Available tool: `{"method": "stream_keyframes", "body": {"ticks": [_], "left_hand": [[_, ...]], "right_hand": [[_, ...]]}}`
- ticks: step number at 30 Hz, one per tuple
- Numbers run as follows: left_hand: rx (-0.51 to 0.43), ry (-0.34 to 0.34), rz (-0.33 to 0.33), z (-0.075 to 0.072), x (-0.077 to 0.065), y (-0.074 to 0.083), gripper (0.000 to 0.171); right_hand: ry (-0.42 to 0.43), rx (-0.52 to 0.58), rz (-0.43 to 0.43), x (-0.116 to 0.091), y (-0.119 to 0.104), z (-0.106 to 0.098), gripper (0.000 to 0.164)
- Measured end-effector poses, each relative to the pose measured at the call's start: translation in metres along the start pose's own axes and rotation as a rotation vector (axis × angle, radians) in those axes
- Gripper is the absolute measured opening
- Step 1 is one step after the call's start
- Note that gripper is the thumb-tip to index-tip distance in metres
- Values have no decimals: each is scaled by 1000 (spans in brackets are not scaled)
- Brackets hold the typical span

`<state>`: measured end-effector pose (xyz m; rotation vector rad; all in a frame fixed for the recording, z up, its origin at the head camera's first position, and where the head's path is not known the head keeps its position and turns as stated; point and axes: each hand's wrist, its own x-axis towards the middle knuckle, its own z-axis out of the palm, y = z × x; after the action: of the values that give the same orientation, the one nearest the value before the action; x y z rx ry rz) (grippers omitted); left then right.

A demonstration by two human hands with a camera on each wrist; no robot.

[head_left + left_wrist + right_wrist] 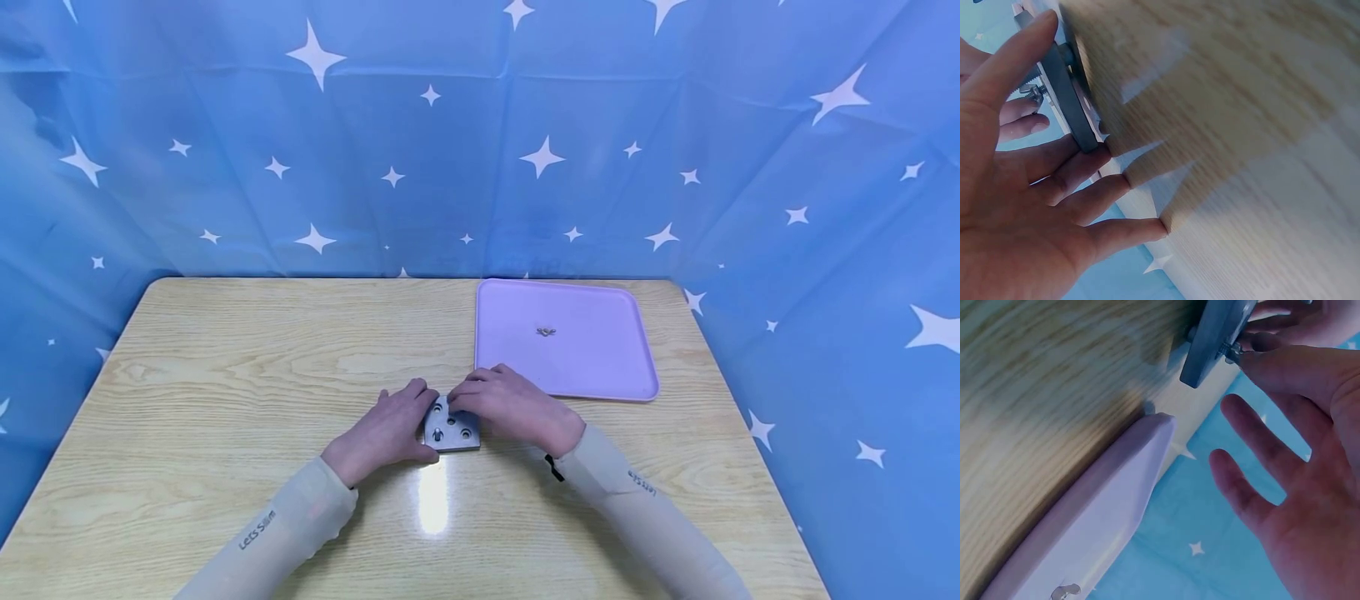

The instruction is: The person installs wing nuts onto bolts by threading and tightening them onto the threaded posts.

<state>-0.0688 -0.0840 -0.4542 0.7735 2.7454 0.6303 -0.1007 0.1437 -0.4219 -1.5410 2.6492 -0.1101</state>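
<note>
A grey metal plate (457,442) with several holes lies under both hands on the table. My left hand (390,433) grips its left side, thumb at the near edge and fingers at the far edge; the other fingertips touch the wood. A small wing screw (438,434) stands up from the plate's near left hole, and its winged head shows in the left wrist view. My right hand (513,408) reaches over the far right of the plate, thumb and forefinger pinching a small metal screw (1232,353), mostly hidden by them. Its other fingers are spread.
A shallow purple tray (600,367) lies behind my right hand, at the far right of the table. One small winged metal fastener (546,332) is in it. A blue curtain (480,192) with white stars hangs along the table's back and sides.
</note>
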Motion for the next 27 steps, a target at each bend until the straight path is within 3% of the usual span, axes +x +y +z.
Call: {"method": "stream_keyframes", "body": {"ticks": [15,23,27], "left_hand": [[-4,-8,-7,0,0,0,75],[-7,-2,-9,0,0,0,74],[-3,3,-3,1,0,-1,74]], "right_hand": [[-2,-78,57,3,0,8,31],[147,-79,87,7,-3,20,7],[198,-82,107,10,-5,24,7]]}}
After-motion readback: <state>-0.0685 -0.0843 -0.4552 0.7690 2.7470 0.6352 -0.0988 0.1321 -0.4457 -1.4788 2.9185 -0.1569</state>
